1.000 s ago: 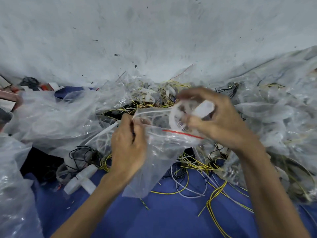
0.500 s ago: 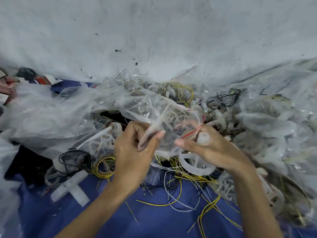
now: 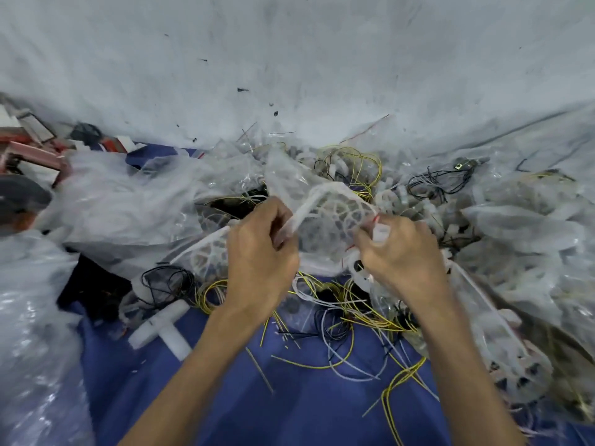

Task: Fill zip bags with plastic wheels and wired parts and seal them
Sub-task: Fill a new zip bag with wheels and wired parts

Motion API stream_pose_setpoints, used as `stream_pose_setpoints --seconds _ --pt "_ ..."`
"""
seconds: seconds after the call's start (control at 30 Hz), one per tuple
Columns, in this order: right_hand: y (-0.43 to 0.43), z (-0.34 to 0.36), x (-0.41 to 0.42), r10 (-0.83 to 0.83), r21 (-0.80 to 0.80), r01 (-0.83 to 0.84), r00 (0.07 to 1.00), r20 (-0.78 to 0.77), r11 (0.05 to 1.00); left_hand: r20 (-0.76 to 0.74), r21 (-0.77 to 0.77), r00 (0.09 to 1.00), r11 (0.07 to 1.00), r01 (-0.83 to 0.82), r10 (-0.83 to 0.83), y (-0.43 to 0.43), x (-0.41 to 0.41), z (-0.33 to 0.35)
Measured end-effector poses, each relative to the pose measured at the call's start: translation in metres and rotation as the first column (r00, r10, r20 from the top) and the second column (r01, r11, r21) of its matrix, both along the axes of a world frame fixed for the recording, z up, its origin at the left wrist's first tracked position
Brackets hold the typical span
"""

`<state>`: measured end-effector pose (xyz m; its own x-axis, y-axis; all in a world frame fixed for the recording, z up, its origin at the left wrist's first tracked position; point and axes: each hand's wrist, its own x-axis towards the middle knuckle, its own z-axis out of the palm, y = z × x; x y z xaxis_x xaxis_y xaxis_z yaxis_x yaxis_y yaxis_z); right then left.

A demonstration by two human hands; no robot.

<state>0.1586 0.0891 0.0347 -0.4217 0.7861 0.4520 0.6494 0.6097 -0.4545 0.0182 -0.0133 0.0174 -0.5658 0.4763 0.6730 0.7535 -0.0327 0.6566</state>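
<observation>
A clear zip bag (image 3: 325, 220) with a red seal line is held between both hands above the blue cloth, tipped so its mouth faces me. A white spoked plastic wheel (image 3: 341, 210) shows through its film. My left hand (image 3: 260, 255) pinches the bag's left edge between thumb and fingers. My right hand (image 3: 399, 252) grips the right edge at the red line, with a short white plastic tube (image 3: 380, 232) under its fingers. Whether wired parts are inside the bag is unclear.
Loose yellow, white and black wires (image 3: 338, 317) lie on the blue cloth (image 3: 289, 397) below the hands. A white T-shaped plastic piece (image 3: 164, 326) lies at the left. Heaps of clear bags (image 3: 531, 236) with wheels crowd the right and left. A grey wall (image 3: 289, 59) rises behind.
The bag has turned up and over, from hanging mouth-up to lying tipped between the hands. Both hands dropped lower and moved to the bag's two edges; the wheel now sits inside it.
</observation>
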Motion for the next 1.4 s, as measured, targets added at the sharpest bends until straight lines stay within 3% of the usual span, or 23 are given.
stream_pose_setpoints --seconds 0.1,0.2,0.27,0.37,0.47,0.5,0.6,0.67,0.83,0.93,1.03,1.1,1.2,1.27,1.33,1.4 --pt "-0.007 0.003 0.000 -0.092 0.169 0.140 0.959 -0.267 0.976 0.121 -0.023 0.990 0.998 -0.065 0.067 -0.007 -0.017 0.008" --pt "-0.019 0.002 0.001 0.034 0.262 0.106 0.876 -0.480 0.959 0.104 0.070 0.995 0.998 -0.008 0.001 -0.011 -0.029 0.012" --pt "-0.028 -0.017 -0.002 0.093 0.275 0.023 0.911 -0.401 0.961 0.055 -0.061 0.996 0.996 0.067 -0.064 -0.014 -0.025 0.002" --pt "-0.028 -0.040 -0.003 0.048 0.223 -0.009 0.984 -0.171 0.975 0.037 0.093 0.987 0.984 0.150 -0.154 -0.022 -0.017 -0.017" --pt "-0.017 -0.048 0.000 -0.021 0.124 0.036 0.992 -0.124 0.992 -0.057 -0.122 0.990 0.985 0.119 -0.127 -0.028 -0.014 -0.035" --pt "-0.015 -0.050 0.001 -0.030 0.051 0.035 0.995 -0.093 0.998 -0.070 -0.089 0.987 0.987 0.137 -0.143 -0.032 -0.011 -0.038" --pt "-0.020 -0.049 0.009 -0.081 -0.064 0.066 0.963 -0.258 0.996 -0.300 0.130 0.931 0.958 0.256 -0.208 -0.041 0.001 -0.028" --pt "-0.026 -0.044 0.013 -0.098 -0.117 0.063 0.942 -0.320 0.991 -0.439 0.163 0.873 0.937 0.307 -0.210 -0.049 0.005 -0.017" --pt "-0.032 -0.034 0.014 -0.048 -0.232 -0.011 0.968 -0.246 0.973 -0.592 -0.063 0.764 0.960 0.272 -0.255 -0.059 0.007 -0.002" --pt "-0.035 -0.032 0.015 0.054 -0.300 -0.162 0.940 -0.338 0.940 -0.554 -0.167 0.798 0.971 0.173 -0.237 -0.064 0.012 0.006" --pt "-0.041 -0.028 0.026 0.225 -0.425 -0.368 0.910 -0.349 0.827 -0.442 -0.269 0.889 0.963 -0.004 -0.120 -0.063 0.013 0.012" --pt "-0.046 -0.024 0.035 0.304 -0.490 -0.473 0.871 -0.386 0.732 -0.424 -0.375 0.900 0.924 -0.075 -0.099 -0.059 0.011 0.016" --pt "-0.051 -0.017 0.049 0.201 -0.541 -0.579 0.774 -0.601 0.610 -0.461 -0.463 0.879 0.878 -0.124 -0.119 -0.054 0.005 0.024" --pt "-0.057 -0.006 0.055 0.056 -0.508 -0.770 0.569 -0.821 0.385 -0.489 -0.498 0.856 0.860 -0.113 -0.171 -0.049 0.002 0.027" --pt "-0.067 0.006 0.056 -0.061 -0.335 -0.929 0.330 -0.942 0.157 -0.484 -0.541 0.842 0.838 -0.073 -0.239 -0.045 0.002 0.026" --pt "-0.081 0.016 0.047 -0.050 -0.238 -0.965 0.234 -0.971 0.105 -0.455 -0.583 0.828 0.812 0.000 -0.328 -0.042 0.004 0.023"
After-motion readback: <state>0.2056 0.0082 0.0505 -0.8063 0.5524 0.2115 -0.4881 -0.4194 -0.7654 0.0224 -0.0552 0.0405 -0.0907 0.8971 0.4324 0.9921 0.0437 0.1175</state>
